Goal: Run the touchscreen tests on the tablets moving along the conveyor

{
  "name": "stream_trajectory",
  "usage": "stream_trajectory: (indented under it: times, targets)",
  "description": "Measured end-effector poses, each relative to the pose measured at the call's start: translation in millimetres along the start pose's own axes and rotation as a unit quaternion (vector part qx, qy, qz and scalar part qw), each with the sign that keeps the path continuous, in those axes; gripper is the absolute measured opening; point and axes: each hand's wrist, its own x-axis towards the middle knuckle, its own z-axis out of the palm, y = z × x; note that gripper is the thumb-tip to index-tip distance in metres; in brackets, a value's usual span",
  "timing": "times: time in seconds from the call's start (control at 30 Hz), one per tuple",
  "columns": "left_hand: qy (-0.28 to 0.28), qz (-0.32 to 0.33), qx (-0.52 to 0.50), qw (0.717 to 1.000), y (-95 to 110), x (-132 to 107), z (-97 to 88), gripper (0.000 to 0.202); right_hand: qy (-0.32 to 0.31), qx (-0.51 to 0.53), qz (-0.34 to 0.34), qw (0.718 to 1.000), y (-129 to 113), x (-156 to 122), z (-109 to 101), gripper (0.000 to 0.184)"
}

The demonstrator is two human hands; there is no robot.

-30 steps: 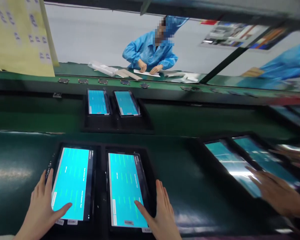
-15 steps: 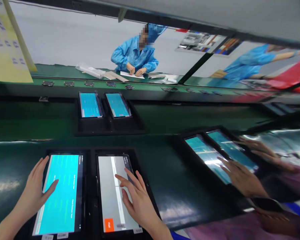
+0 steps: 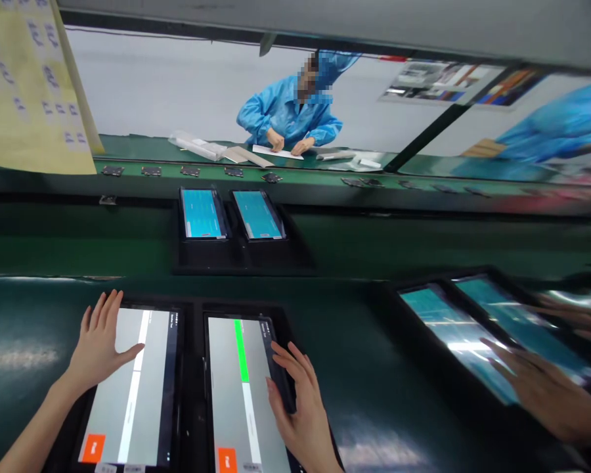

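Note:
Two tablets lie side by side in a black tray (image 3: 193,420) before me. The left tablet (image 3: 150,394) shows a grey screen with a white bar and an orange button. My left hand (image 3: 101,338) rests along its left edge, fingers stretched and thumb reaching over the screen. The right tablet (image 3: 226,394) has a similar screen, with the upper part of its bar green. Over its right side is my right hand (image 3: 300,401), fingers apart and bent a little, holding nothing. Whether its fingertips touch the glass I cannot tell.
Beyond stands another black tray (image 3: 211,259) with two lit tablets. To the right, a co-worker's hand (image 3: 546,387) is over a tablet (image 3: 453,335) in a third tray. A person in blue (image 3: 290,112) works across the line. Yellow paper (image 3: 34,92) hangs upper left.
The left tablet's screen went from turquoise to grey with a white bar. Part of the right tablet's bar turned green. My right hand shifted toward that tablet's right edge. The view swung left.

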Motion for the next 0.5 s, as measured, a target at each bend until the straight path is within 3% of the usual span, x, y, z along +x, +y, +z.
stream_trajectory:
  times: [0.17,0.37,0.5]
  targets:
    - [-0.01,-0.029,-0.049,0.998,4.5,-19.5,-6.6,0.082,-0.005,-0.021,0.01,1.0,5.3,-0.5,3.2,0.036]
    - [-0.019,-0.058,-0.083,0.995,13.8,-61.0,-12.8,0.079,-0.042,-0.017,0.164,0.985,25.1,-7.5,1.1,0.061]
    - [-0.032,-0.079,-0.094,0.992,12.1,-61.9,-11.6,0.075,-0.11,-0.034,0.169,0.979,23.0,-9.2,-1.7,0.069]
